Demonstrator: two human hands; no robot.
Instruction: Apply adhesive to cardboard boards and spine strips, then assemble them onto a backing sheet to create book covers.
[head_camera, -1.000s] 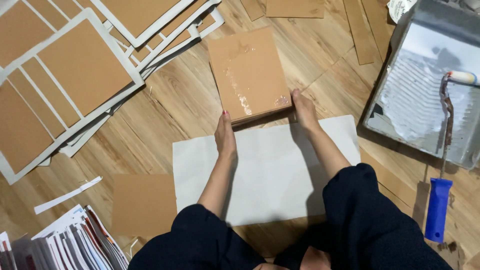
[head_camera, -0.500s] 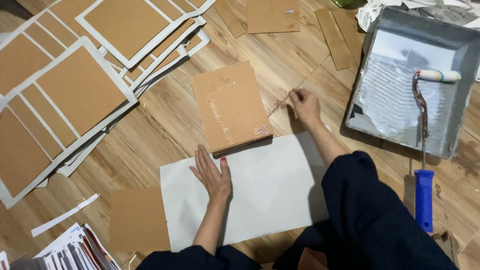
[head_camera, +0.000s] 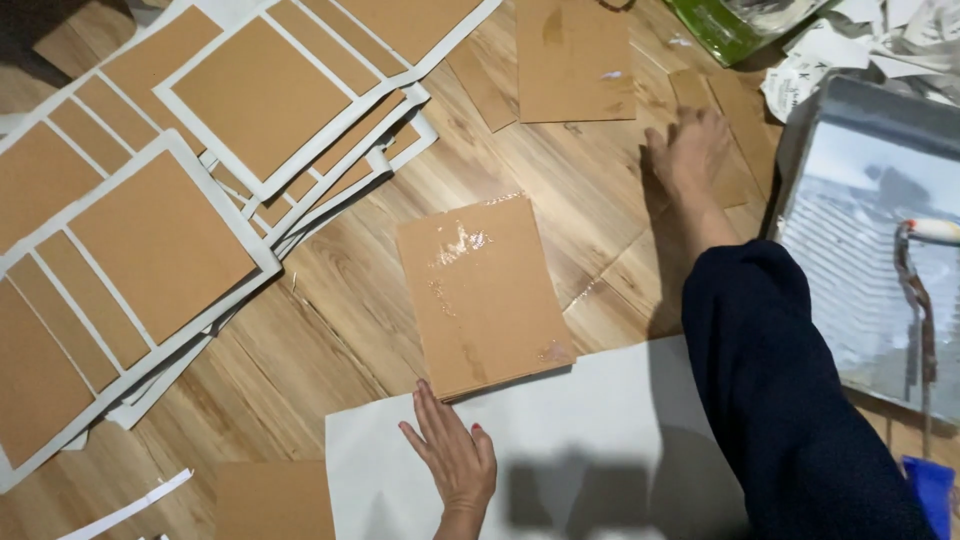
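The brown cardboard panel, shiny with wet glue, is lying on the wooden floor near the middle, its near edge overlapping the far edge of the white paper sheet. Toward the floor's left side, many brown boards with white paper borders are lying spread out and overlapping. The left hand is pressing flat on the white sheet, fingers spread and released, gripping nothing, just beside the panel's near left corner. Further right, the right hand, on a dark-sleeved arm, is reaching over small cardboard strips toward the floor's far side; it is blurred, so I cannot tell its grip. At the right edge, a paint roller is resting in a grey roller tray.
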